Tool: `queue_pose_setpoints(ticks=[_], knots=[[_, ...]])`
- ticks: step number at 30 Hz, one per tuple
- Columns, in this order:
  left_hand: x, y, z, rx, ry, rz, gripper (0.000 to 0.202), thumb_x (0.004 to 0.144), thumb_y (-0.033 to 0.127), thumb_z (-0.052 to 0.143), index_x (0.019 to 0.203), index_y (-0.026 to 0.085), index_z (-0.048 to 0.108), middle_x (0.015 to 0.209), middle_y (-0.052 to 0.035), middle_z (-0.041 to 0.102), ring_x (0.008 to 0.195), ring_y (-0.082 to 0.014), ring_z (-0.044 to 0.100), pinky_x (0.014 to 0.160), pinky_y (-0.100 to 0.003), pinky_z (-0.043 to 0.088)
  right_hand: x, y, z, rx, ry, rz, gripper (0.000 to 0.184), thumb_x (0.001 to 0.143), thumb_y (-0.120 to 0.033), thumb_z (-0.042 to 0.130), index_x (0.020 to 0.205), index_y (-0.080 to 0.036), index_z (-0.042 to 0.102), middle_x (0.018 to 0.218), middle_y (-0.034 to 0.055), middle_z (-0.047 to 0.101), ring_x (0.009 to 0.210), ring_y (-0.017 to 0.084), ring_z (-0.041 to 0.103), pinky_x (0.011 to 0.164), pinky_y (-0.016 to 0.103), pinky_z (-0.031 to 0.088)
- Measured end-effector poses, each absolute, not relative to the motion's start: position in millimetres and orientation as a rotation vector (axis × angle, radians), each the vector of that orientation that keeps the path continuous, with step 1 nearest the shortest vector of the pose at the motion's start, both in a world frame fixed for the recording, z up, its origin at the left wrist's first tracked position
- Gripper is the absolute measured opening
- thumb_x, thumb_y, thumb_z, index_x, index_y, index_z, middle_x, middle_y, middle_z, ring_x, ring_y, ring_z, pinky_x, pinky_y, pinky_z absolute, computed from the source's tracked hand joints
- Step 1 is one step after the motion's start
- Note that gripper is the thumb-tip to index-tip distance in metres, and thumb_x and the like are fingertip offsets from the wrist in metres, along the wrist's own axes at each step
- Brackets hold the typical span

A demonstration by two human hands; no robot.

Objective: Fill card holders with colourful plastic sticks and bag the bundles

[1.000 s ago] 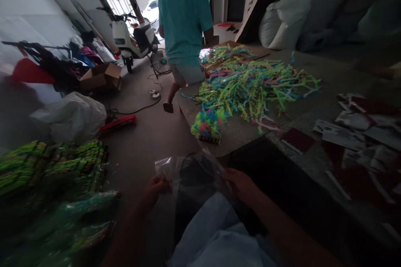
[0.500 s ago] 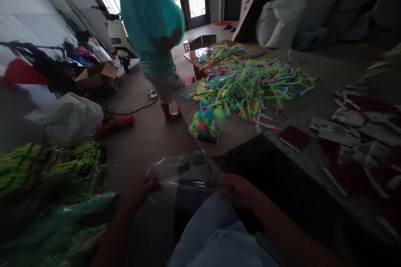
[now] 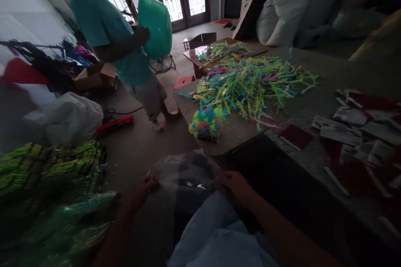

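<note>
A clear plastic bag (image 3: 184, 175) is stretched between my two hands just above my lap. My left hand (image 3: 140, 190) pinches its left edge and my right hand (image 3: 232, 183) grips its right edge, both closed on the film. Something dark shows inside the bag; I cannot make it out. Beyond the bag, a grey table (image 3: 232, 133) carries a big heap of green, blue and pink plastic strips (image 3: 247, 83), with a small bundle of bright pieces (image 3: 206, 122) near its front corner.
A person in a teal shirt (image 3: 109, 33) stands at the left, holding a green bag (image 3: 155, 23). Stacks of green packets (image 3: 46, 171) sit at my left. Red and white cards (image 3: 351, 133) lie on the table's right. Sacks (image 3: 282, 16) and a cardboard box (image 3: 98, 76) lie behind.
The person in teal has walked from the middle of the room to the left and turned, now showing the green bag. My hands have pulled the plastic bag a little wider and lower.
</note>
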State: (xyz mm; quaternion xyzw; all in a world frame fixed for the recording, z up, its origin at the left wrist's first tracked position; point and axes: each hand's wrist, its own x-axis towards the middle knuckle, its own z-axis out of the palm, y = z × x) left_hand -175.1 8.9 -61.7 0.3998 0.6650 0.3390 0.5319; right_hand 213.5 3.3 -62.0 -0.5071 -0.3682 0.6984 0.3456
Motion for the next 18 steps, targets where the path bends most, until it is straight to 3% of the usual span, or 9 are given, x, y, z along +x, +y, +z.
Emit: queue_pose_setpoints(ticks=[7, 11, 15, 18], knots=[[-155.0, 22.3, -50.4, 0.941, 1.862, 0.853, 0.044, 0.062, 0.047, 0.079, 0.089, 0.018, 0.06, 0.086, -0.0035, 0.067, 0.083, -0.0224, 0.064, 0.077, -0.032, 0.05, 209.9, 1.2, -45.6, -1.345, -1.138, 1.642, 0.045, 0.071, -0.056, 0.074, 0.054, -0.019, 0.054, 0.052, -0.003, 0.049, 0.052, 0.011, 0.042, 0.052, 0.025, 0.031], [-110.4, 13.0, -23.0, 1.171, 2.188, 1.025, 0.044, 0.072, 0.049, 0.076, 0.105, 0.023, 0.064, 0.105, -0.0061, 0.069, 0.092, -0.0245, 0.062, 0.082, -0.033, 0.047, 206.7, 0.6, -29.6, -1.369, -1.281, 1.527, 0.051, 0.077, -0.057, 0.068, 0.05, -0.02, 0.046, 0.05, -0.0042, 0.04, 0.053, 0.011, 0.038, 0.052, 0.025, 0.027], [-37.9, -12.4, 11.3, 1.297, 1.689, 1.087, 0.031, 0.076, 0.045, 0.081, 0.095, 0.023, 0.07, 0.074, 0.0001, 0.065, 0.069, -0.0185, 0.057, 0.066, -0.026, 0.043, 195.8, 0.8, -15.5, -1.32, -1.497, 1.319, 0.054, 0.083, -0.055, 0.066, 0.051, -0.02, 0.039, 0.053, -0.0049, 0.035, 0.055, 0.01, 0.035, 0.055, 0.025, 0.025], [3.0, -18.0, 34.6, 1.392, 1.482, 0.877, 0.029, 0.077, 0.044, 0.082, 0.089, 0.021, 0.07, 0.068, 0.002, 0.062, 0.062, -0.0146, 0.052, 0.057, -0.024, 0.037, 186.4, 2.4, -6.0, -1.224, -1.674, 1.154, 0.05, 0.088, -0.05, 0.063, 0.054, -0.019, 0.044, 0.057, -0.0037, 0.043, 0.059, 0.011, 0.041, 0.058, 0.026, 0.025]])
